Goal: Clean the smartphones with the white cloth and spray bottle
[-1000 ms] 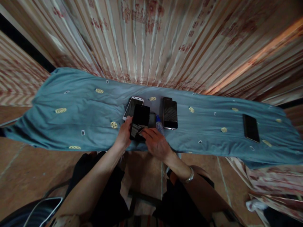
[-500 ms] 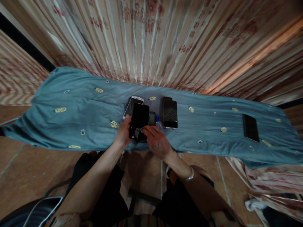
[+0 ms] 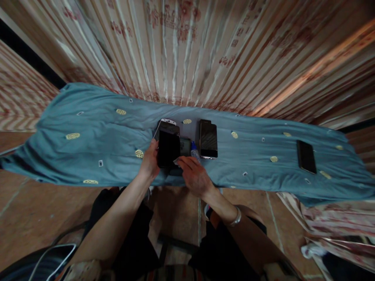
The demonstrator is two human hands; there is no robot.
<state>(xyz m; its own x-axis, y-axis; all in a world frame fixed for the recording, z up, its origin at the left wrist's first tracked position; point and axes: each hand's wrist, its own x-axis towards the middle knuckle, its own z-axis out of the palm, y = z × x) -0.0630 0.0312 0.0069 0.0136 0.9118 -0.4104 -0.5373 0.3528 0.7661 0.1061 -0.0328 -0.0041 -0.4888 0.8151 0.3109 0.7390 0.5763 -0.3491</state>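
A black phone [image 3: 169,147] is gripped at its left edge by my left hand [image 3: 149,162], its dark screen facing up. My right hand [image 3: 195,176] is closed in a pinch around a small pale wipe [image 3: 176,160] at the phone's lower right corner. Beneath and behind the held phone lies a white-framed phone [image 3: 168,121], mostly covered. To its right, another dark phone [image 3: 185,145] is partly hidden. A small clear bottle with a blue cap [image 3: 193,146] lies just beyond my right fingers.
Two overlapping phones [image 3: 209,142] rest right of the bottle. Farther right lies a single black phone [image 3: 306,157]. All are on a teal patterned cloth [image 3: 234,164] over a long, narrow surface. A patterned curtain [image 3: 187,58] hangs behind it.
The held phone has come down slightly and turned more upright in view. My right hand stays at its lower corner, and less of the wipe shows. The whole view has shifted a little.
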